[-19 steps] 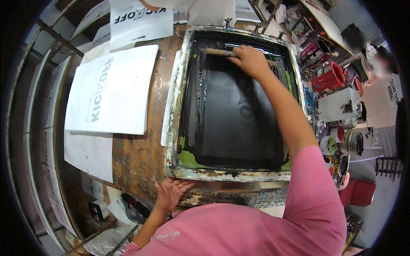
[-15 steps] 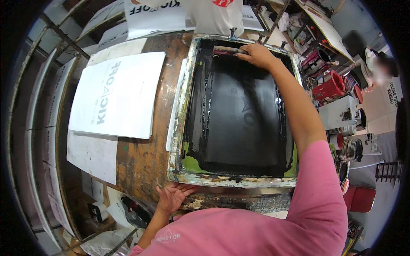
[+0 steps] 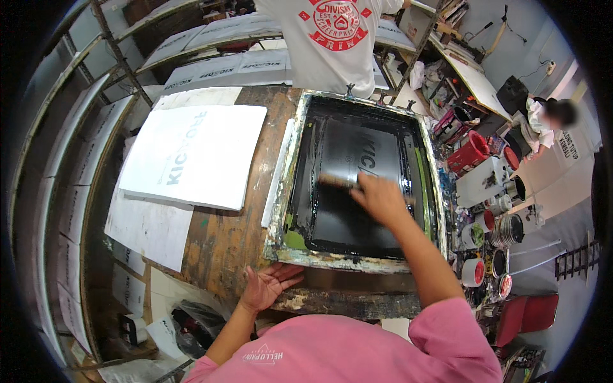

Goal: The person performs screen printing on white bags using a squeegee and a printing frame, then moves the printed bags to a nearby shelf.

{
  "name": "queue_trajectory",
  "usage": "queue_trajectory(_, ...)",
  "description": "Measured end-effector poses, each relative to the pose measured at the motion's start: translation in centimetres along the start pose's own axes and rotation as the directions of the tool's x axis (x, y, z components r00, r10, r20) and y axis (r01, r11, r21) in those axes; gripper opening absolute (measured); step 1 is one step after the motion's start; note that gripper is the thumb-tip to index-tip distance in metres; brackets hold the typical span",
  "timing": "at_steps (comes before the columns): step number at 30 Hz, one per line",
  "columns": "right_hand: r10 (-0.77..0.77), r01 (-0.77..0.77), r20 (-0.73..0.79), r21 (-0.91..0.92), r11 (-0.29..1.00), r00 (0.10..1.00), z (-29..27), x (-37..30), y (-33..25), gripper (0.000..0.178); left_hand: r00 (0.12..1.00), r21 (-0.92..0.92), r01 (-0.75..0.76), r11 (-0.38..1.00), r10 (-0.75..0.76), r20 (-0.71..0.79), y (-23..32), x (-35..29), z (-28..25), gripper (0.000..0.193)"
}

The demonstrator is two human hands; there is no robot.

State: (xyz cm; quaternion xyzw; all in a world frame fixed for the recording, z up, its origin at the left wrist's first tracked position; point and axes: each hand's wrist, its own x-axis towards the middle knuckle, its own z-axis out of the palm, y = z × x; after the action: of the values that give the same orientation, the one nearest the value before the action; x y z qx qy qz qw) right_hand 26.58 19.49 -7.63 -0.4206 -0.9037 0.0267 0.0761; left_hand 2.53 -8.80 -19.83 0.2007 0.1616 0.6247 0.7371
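Note:
My right hand (image 3: 382, 199) is closed around the handle of a squeegee (image 3: 333, 181), which lies across the middle of a printing screen. Glossy black ink covers the screen's mesh (image 3: 338, 220), and dark lettering shows faintly through it. Green patches remain at the mesh's edges. A paint-crusted frame (image 3: 345, 260) surrounds the mesh and rests on a worn wooden table (image 3: 220, 239). At the frame's near left corner, my left hand (image 3: 271, 285) is open, palm up, fingers stretched beneath the near edge. Whether those fingers touch the frame, I cannot tell.
White printed sheets (image 3: 220, 153) lie stacked left of the screen. Drying racks (image 3: 96, 210) with more sheets stand left and behind. A person in a white printed shirt (image 3: 335, 48) stands beyond the table. Ink tubs and cans (image 3: 469, 150) crowd the right side; another person sits farther off.
My right hand has drawn the squeegee from the screen's far end toward me, to mid-mesh. My left hand stays open by the near edge. The view has shifted, showing more of the far side.

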Motion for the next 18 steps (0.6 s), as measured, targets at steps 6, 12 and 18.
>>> queue_trajectory(6, -0.003, 0.001, 0.017, 0.129, 0.992, 1.0, -7.3, -11.1, -7.7, 0.036, 0.998, 0.02, -0.001, 1.0, 0.0, 0.068, 1.5, 0.4, 2.2, 0.095)
queue_trajectory(12, -0.057, -0.057, -0.47, -0.225, 0.973, 0.881, -14.3, -7.9, -8.9, 0.032, 0.951, 0.014, -0.226, 0.974, 0.218, 0.218, 6.6, 5.4, 12.5, 0.104)
queue_trajectory(18, -0.132, -0.003, -0.605, -0.217, 0.976, 0.785, -20.1, -3.3, -7.8, 0.034, 0.919, 0.943, 0.029, -0.332, 0.38, 0.105, 5.1, 9.8, 10.1, 0.095)
